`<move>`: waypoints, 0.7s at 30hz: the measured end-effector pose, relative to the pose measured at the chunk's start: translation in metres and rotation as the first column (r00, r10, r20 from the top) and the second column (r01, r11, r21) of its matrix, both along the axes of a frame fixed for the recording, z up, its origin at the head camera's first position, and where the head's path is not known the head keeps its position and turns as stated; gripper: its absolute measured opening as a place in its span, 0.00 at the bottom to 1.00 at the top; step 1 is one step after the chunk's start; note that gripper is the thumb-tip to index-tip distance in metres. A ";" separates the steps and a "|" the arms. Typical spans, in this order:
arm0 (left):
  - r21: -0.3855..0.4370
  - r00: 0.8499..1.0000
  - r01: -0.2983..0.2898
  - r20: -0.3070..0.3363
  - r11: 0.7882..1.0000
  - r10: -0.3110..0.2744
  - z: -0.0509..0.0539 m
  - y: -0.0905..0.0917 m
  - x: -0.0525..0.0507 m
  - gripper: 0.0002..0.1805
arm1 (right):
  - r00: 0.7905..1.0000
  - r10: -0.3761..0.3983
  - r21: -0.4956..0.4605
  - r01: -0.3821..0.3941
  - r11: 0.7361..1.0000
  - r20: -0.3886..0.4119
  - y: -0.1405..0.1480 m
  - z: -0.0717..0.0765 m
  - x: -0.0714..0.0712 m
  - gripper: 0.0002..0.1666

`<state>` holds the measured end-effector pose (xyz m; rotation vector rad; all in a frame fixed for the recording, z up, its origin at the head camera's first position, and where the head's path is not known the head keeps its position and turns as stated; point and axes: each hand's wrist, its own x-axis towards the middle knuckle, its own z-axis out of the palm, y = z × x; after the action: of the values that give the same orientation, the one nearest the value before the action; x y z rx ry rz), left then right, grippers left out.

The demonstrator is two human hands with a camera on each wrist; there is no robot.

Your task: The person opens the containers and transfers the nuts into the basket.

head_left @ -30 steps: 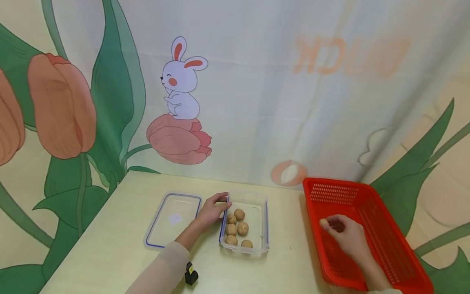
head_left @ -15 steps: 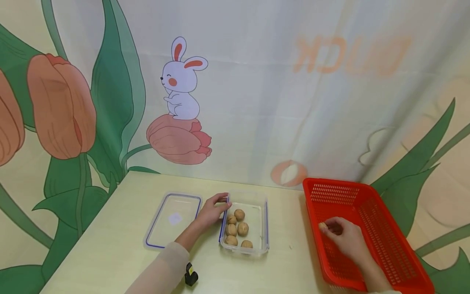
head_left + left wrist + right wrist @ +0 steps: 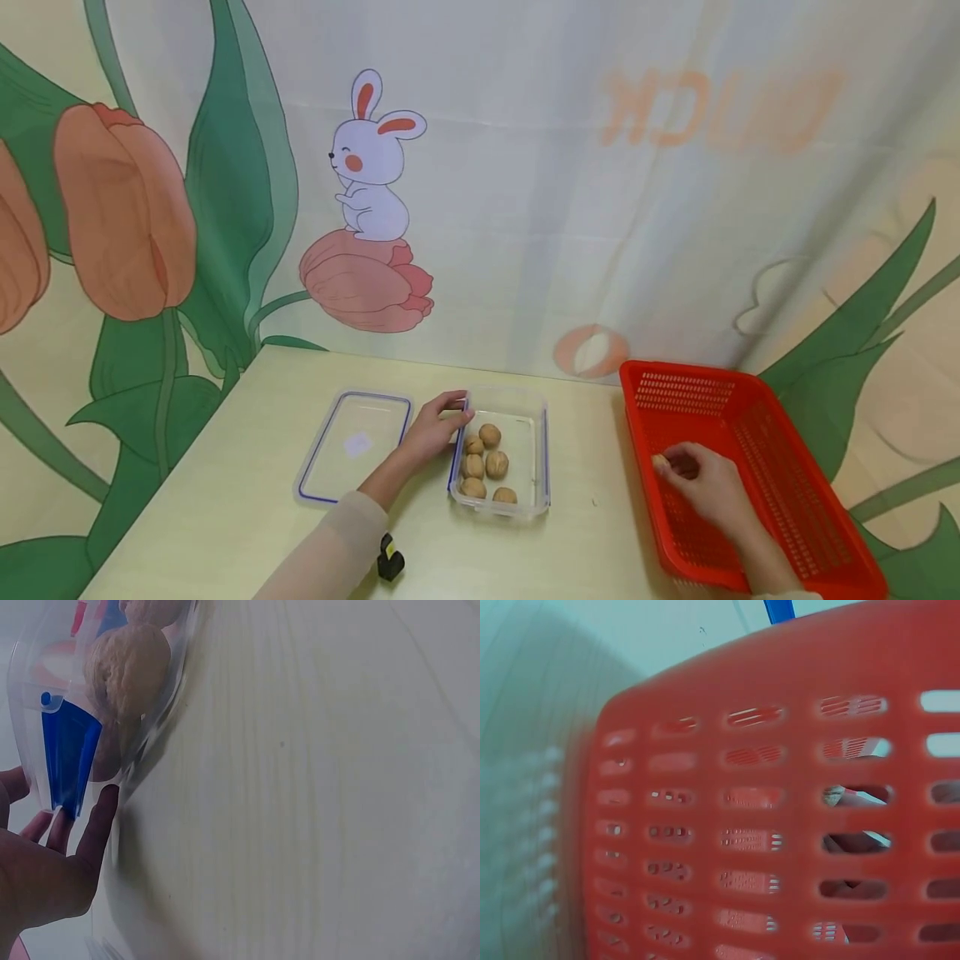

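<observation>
My left hand (image 3: 433,429) holds the left side of a clear plastic food container (image 3: 538,450), thumb over the rim. In the left wrist view its fingers (image 3: 97,825) lie by the container's blue clip (image 3: 71,754). Several walnuts (image 3: 497,464) sit inside, mostly toward the left and near end. Over the left part of a red plastic basket (image 3: 651,500), my right hand (image 3: 708,483) pinches a walnut (image 3: 659,462) between thumb and fingertips. The right wrist view is filled by the basket's slotted wall (image 3: 795,772), which hides most of that hand.
A clear lid with a blue seal (image 3: 318,454) lies flat left of the container. A small black object (image 3: 390,560) with a yellow mark is near my left forearm. Behind the table (image 3: 585,533) hangs a printed curtain (image 3: 510,208).
My right hand has turned or shifted very slightly, with the walnut still pinched and now a little lower. The left hand and container keep their places.
</observation>
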<state>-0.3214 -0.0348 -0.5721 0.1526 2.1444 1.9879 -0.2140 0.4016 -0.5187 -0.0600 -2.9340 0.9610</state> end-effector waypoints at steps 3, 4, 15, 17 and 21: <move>-0.002 1.000 -0.003 -0.002 1.000 0.003 -0.001 0.000 -0.001 0.28 | 0.999 0.029 0.034 -0.029 0.999 0.021 0.000 -0.003 -0.001 0.22; -0.004 1.000 -0.008 0.000 1.000 0.008 -0.001 0.000 -0.001 0.28 | 0.999 0.043 0.042 -0.044 0.998 0.026 0.000 -0.004 -0.001 0.20; -0.017 1.000 -0.007 0.005 1.000 0.007 0.000 0.000 -0.001 0.29 | 0.998 0.048 0.041 -0.046 0.998 -0.033 -0.003 0.003 0.003 0.22; -0.018 1.000 -0.001 0.002 1.000 0.001 0.000 0.001 -0.001 0.29 | 0.996 0.041 0.040 -0.038 0.998 -0.084 -0.007 0.009 0.005 0.23; -0.017 1.000 -0.001 -0.006 1.000 0.001 -0.001 0.000 -0.002 0.29 | 0.977 0.049 0.035 -0.043 0.998 -0.208 -0.021 0.026 0.007 0.21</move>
<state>-0.3235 -0.0345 -0.5729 0.1551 2.1647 1.9715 -0.2069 0.3809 -0.4929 0.1048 -2.7665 0.8697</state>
